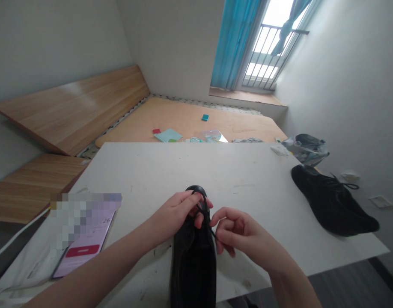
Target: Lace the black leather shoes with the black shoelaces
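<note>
A black leather shoe (pixel 193 267) lies on the white table (pixel 171 171), its toe toward me and its heel at the far side. My left hand (pixel 174 214) is at the shoe's top, its fingers gripping a loop of black shoelace (pixel 202 204). My right hand (pixel 238 231) is just right of the shoe, its fingers pinched around a stretch of the lace. Part of the shoe's opening is hidden behind my fingers. A second black shoe (pixel 331 201) lies on its side at the table's right edge, out of reach of both hands, with its lace trailing.
A phone (pixel 84 250) with a pink screen and a white cloth (pixel 29 265) lie at the table's left. A crumpled plastic bag (pixel 305 149) sits beyond the right corner. Behind the table are a wooden bed base, scattered small items, and a blue-curtained window.
</note>
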### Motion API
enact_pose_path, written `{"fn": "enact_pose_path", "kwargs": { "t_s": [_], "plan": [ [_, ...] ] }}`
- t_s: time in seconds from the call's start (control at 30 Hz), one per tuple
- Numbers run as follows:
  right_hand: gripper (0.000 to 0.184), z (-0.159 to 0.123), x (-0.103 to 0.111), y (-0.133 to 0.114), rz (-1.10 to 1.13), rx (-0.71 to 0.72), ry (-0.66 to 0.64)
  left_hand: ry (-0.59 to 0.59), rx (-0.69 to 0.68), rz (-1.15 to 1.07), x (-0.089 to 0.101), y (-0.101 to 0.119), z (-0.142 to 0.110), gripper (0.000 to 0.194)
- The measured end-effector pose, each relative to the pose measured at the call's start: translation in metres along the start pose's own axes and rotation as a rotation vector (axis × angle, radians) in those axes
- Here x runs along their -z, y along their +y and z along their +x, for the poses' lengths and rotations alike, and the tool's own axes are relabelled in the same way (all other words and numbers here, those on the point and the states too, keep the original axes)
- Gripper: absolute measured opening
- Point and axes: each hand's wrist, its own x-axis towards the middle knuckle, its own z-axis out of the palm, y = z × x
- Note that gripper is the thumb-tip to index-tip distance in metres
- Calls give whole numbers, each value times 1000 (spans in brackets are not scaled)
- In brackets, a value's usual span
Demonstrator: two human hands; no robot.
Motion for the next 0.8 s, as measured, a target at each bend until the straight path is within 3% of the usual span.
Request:
{"fn": "enact_pose_path", "kwargs": {
  "t_s": [0.1, 0.23, 0.33, 0.43, 0.5, 0.67, 0.8],
  "plan": [
    [40, 1, -6, 2, 20, -50, -25, -38, 26, -152, 2, 0, 0, 40],
    [45, 5, -8, -1, 10, -63, -10, -149, 75, -386, 4, -2, -1, 57],
    [39, 11, -7, -5, -89, -115, -60, -146, 93, -367, 5, -2, -1, 58],
    [28, 17, -7, -7, -230, -183, -96, -131, 54, -260, 3, 1, -3, 54],
    [22, 22, -8, -6, -335, -181, -43, -122, 8, -130, 2, 5, -5, 54],
    [27, 31, -16, -1, -582, 76, 225, -38, -162, 282, 4, 19, -14, 57],
    [24, 30, -21, -1, -516, 205, 201, 23, -312, 670, 12, 27, -20, 53]
  ]
}}
